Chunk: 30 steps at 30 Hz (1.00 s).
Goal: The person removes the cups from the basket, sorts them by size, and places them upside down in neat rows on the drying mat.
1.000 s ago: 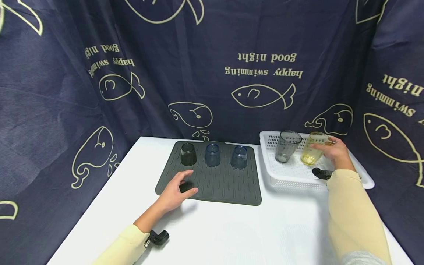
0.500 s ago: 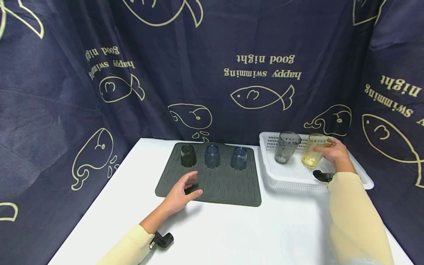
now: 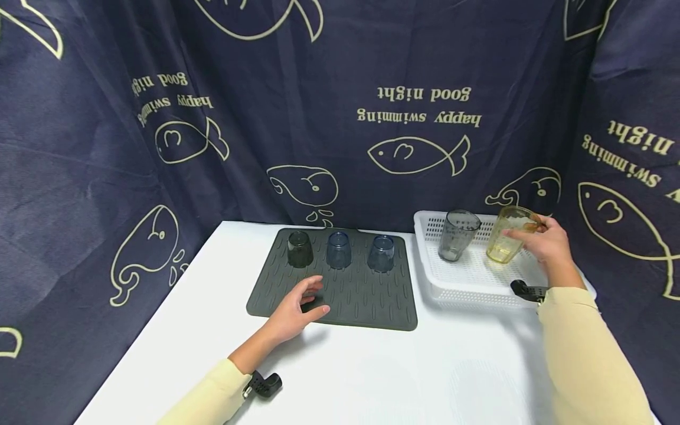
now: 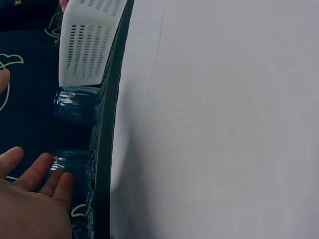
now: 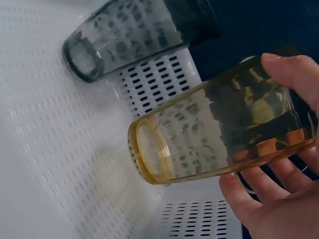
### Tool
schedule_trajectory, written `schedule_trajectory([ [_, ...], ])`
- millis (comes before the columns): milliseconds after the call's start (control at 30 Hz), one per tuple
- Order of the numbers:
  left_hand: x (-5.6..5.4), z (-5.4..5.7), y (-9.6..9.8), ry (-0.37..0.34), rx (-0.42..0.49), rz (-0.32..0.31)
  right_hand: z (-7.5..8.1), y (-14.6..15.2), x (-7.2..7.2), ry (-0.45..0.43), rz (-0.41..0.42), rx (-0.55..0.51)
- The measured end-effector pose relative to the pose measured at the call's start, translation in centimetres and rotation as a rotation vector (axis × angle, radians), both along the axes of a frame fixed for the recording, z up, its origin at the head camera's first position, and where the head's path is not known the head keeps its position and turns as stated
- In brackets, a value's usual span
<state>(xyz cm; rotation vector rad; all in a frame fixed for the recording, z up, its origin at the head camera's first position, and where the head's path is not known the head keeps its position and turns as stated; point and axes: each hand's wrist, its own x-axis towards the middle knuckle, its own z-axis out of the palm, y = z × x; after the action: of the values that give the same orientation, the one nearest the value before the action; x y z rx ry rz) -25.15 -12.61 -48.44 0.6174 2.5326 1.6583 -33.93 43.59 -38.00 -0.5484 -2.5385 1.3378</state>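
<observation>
At the right of the frame, a yellow glass [image 3: 503, 242] is clamped near its rim between the thumb and fingers of the right hand [image 3: 549, 243]. It is held tilted, mouth up, within the outline of a white basket [image 3: 467, 291]. Just left of it, a grey glass [image 3: 458, 237] is held by the same basket. Left of centre, the left hand [image 3: 292, 316] is seen with thumb and fingers apart, by the near edge of a dark mat [image 3: 345, 298]. Along the mat's far side are set a dark tumbler [image 3: 300, 251], a blue tumbler [image 3: 339, 252] and another bluish tumbler [image 3: 381, 255]. Mat and basket are borne by a white counter [image 3: 393, 375].
</observation>
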Motion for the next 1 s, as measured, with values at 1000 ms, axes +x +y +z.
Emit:
schedule_trajectory([
  [1000, -0.7, 0.6, -0.8, 0.024, 0.002, -0.033, 0.4, -6.9, 7.1, 0.557, 0.198, -0.273],
])
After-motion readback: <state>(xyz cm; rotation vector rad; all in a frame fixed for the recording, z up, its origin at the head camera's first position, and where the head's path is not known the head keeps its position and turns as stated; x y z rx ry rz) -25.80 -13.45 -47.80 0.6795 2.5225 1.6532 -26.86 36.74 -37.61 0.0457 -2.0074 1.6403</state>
